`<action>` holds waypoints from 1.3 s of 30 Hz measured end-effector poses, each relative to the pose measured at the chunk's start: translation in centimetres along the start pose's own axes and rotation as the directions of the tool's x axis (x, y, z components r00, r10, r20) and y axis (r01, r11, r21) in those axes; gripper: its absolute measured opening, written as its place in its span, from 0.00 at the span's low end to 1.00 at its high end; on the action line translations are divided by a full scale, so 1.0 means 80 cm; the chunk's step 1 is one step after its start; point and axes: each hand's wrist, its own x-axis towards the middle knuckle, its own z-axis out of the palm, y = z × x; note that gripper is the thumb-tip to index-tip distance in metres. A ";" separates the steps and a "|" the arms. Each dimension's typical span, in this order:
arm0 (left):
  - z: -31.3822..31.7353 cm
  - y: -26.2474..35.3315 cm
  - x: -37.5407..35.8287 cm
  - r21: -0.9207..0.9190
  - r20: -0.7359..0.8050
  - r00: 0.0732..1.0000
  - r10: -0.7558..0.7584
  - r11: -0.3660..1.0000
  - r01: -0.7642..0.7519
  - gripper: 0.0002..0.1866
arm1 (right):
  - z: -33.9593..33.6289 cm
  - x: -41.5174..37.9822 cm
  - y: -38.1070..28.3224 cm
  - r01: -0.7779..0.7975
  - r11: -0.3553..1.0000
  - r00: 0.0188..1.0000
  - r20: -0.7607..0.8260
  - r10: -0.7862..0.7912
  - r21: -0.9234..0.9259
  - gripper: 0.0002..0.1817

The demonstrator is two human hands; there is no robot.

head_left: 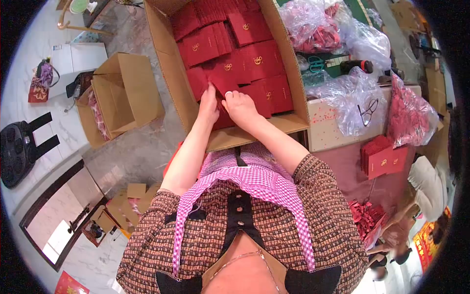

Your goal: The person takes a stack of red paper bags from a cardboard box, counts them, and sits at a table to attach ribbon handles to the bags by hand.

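Observation:
A large cardboard box [169, 73] stands open in front of me, filled with rows of red packets [258, 60] bearing gold emblems. My left hand [209, 107] reaches in over the near side, its fingers closed on the edge of a red packet [198, 81]. Just to its right, my right hand [241, 109], with a ring on one finger, is curled closed against a red packet [220, 81]. Its fingertips are partly hidden. Several packets lie flat and overlapping, while others at the far end stand in tight stacks.
Right of the box, a worktable [325, 122] carries clear plastic bags [311, 24], teal-handled scissors [316, 63] and eyeglasses [368, 112]. More red packets [384, 157] sit lower right, near another person [396, 230]. A smaller open cardboard box [139, 88] is on the left.

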 end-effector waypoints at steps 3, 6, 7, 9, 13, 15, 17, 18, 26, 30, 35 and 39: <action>0.003 0.002 -0.002 -0.020 0.042 0.998 0.044 0.999 -0.043 0.21 | 0.001 0.007 0.003 -0.006 0.999 0.999 0.043 0.005 0.031 0.13; 0.007 0.007 -0.002 0.261 0.082 0.990 0.114 0.956 -0.132 0.20 | 0.001 0.010 0.005 0.007 0.996 0.995 0.097 -0.016 0.093 0.13; 0.012 0.008 -0.002 0.261 0.015 0.980 0.201 0.945 -0.198 0.20 | 0.000 0.009 0.006 0.008 0.991 0.992 0.125 -0.025 0.131 0.13; 0.001 0.004 0.016 0.287 -0.138 0.970 0.198 0.946 -0.152 0.21 | -0.002 0.009 0.010 0.007 0.981 0.981 0.188 -0.044 0.196 0.13; 0.015 0.051 -0.007 0.188 -0.134 0.978 0.158 0.973 -0.131 0.14 | -0.040 0.023 0.036 -0.240 0.768 0.969 0.190 0.156 0.593 0.15; -0.003 0.067 -0.007 0.127 0.004 0.944 0.329 0.937 -0.327 0.15 | -0.044 0.033 0.067 -0.312 0.739 0.947 0.129 0.296 0.598 0.13; -0.006 0.098 -0.025 0.163 0.005 0.880 0.475 0.868 -0.470 0.15 | -0.040 0.037 0.094 -0.323 0.770 0.942 0.108 0.318 0.551 0.12; -0.001 0.118 -0.046 0.159 0.016 0.858 0.513 0.846 -0.509 0.14 | -0.030 0.039 0.101 -0.320 0.771 0.943 0.110 0.313 0.550 0.12; -0.018 0.157 -0.126 0.125 0.027 0.788 0.615 0.780 -0.613 0.20 | 0.080 0.055 0.079 -0.508 0.826 0.719 0.649 0.250 0.245 0.15; -0.031 0.151 -0.147 0.102 -0.017 0.769 0.639 0.766 -0.634 0.19 | 0.107 0.044 0.043 -0.642 0.730 0.734 0.465 0.495 0.235 0.21; -0.048 0.158 -0.157 0.060 -0.065 0.768 0.637 0.771 -0.634 0.20 | 0.090 0.054 0.036 -0.468 0.869 0.745 0.602 0.288 0.164 0.22; -0.060 0.168 -0.164 0.023 -0.083 0.773 0.629 0.776 -0.630 0.22 | 0.034 0.043 0.058 -0.428 0.893 0.819 0.479 0.316 0.142 0.19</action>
